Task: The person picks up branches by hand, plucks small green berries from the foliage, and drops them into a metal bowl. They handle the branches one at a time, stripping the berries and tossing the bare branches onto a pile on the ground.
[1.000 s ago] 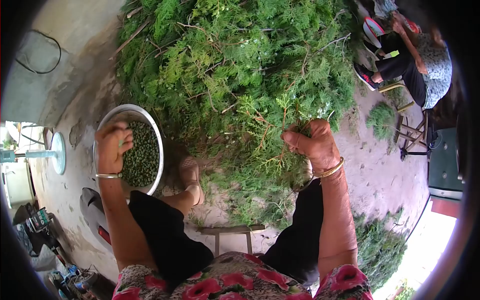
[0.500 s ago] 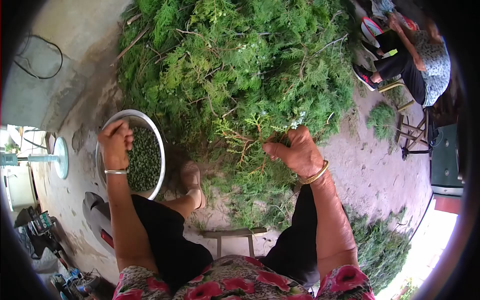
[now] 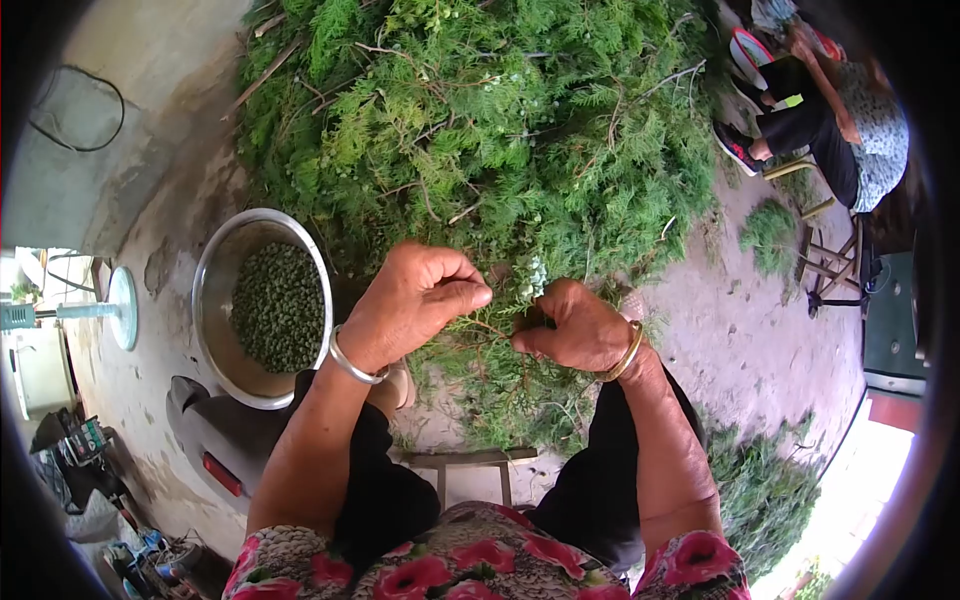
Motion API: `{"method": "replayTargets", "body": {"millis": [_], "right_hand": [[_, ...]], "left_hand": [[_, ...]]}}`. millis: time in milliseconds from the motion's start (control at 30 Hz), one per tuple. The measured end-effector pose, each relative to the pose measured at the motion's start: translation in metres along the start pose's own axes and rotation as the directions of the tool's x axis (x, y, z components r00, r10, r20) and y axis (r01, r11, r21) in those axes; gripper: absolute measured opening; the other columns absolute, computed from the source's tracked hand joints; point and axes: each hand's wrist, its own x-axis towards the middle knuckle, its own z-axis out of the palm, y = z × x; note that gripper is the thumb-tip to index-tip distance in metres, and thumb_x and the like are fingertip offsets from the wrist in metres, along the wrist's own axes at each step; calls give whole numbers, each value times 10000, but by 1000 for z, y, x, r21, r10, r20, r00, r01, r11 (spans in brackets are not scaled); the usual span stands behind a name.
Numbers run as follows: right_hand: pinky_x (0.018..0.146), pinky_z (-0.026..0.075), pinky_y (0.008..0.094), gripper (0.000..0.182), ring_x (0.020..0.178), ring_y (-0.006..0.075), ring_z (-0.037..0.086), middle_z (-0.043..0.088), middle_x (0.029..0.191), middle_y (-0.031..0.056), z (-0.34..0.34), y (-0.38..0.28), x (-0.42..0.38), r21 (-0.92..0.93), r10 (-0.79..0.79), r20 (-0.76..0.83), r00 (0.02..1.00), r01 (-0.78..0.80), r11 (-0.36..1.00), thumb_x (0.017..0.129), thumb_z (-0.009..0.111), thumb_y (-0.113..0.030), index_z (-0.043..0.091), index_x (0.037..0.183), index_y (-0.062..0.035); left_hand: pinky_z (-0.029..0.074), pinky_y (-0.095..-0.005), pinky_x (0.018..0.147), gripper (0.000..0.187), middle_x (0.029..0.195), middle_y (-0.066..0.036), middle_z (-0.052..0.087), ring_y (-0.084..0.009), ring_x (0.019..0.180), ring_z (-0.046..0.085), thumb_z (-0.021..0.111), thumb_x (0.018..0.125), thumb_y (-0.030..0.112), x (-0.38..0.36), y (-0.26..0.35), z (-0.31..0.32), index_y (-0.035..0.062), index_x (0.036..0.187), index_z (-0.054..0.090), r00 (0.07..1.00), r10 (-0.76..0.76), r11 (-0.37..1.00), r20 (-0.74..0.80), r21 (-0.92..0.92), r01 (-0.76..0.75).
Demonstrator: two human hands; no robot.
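Observation:
My right hand (image 3: pixel 575 325) is closed on a green cypress sprig (image 3: pixel 530 280) bearing pale cones, held up in front of me. My left hand (image 3: pixel 415 300) has come beside it, thumb and fingers pinched at the sprig's stem and tips. Both wrists wear metal bangles. A big heap of cut green branches (image 3: pixel 480 120) lies just beyond the hands. To the left a metal bowl (image 3: pixel 215 270) holds several small green seeds (image 3: pixel 280 305).
Another person (image 3: pixel 840 110) sits on a stool at the upper right beside smaller green piles (image 3: pixel 768 235). A low wooden stool (image 3: pixel 465 462) stands between my knees. A fan base (image 3: pixel 118 305) and clutter are at the left; bare concrete floor at the right.
My left hand left the bowl and swung right to meet the sprig. My right hand pulled the sprig down and toward me from the heap.

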Motion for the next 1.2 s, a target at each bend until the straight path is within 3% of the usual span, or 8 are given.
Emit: {"method": "replayTargets", "body": {"millis": [200,367,500,667,867,933,1067,1200], "right_hand": [[539,447,331,162,546,159,542,574,573,134,-1,0,-2,45,16,38,999,-17,999,718,679,-103,621,691,46],[519,434,321,187,532,130,514,540,543,112,-2,-9,-2,73,22,56,998,-26,997,737,683,-105,589,683,48],[474,410,300,262,511,118,523,556,537,103,0,-1,0,20,4,38,999,-4,1000,757,713,-134,561,612,22],[574,453,397,265,588,320,574,525,593,195,11,18,5,-311,-132,-12,991,122,943,752,667,-170,542,666,47],[638,467,441,159,680,379,596,588,681,211,12,16,6,-361,-142,38,989,146,921,731,624,-140,593,731,16],[643,468,443,143,690,381,597,593,691,214,14,21,7,-344,-134,46,990,141,928,724,617,-129,600,732,13],[645,471,443,117,696,387,593,595,682,213,18,26,9,-344,-123,95,988,148,927,725,596,-107,606,724,9],[638,467,443,130,694,394,590,591,684,213,14,11,4,-403,-88,96,991,120,907,743,598,-119,600,738,10]], "left_hand": [[416,-206,465,76,662,-22,581,-62,547,513,654,781,18,-4,4,-5,-33,815,609,991,-126,985,49,-113,131],[392,-197,428,65,673,-44,565,-71,523,503,623,797,5,-4,2,-7,-27,849,603,979,-198,816,57,-544,197],[384,-216,436,85,685,-49,532,-92,565,481,552,832,15,-2,-7,-21,-6,908,586,993,-95,719,-73,-695,18],[482,-272,519,153,814,-147,606,-199,675,587,508,872,78,4,-10,-25,-34,948,579,992,-112,602,-65,-798,16],[483,-251,564,294,771,-74,587,-134,677,566,652,837,234,4,-12,9,-42,922,592,986,-160,923,-49,-361,132],[488,-257,596,462,768,-89,605,-146,671,579,767,723,350,6,-15,15,-50,886,602,993,117,993,-31,-27,-118],[455,-240,644,416,841,-33,586,-75,750,517,803,671,173,3,-11,22,-35,968,600,995,95,972,38,213,-101],[416,-199,502,218,698,-27,574,-65,575,512,701,723,26,6,-21,28,-42,902,597,987,146,982,-61,128,-137]]}}
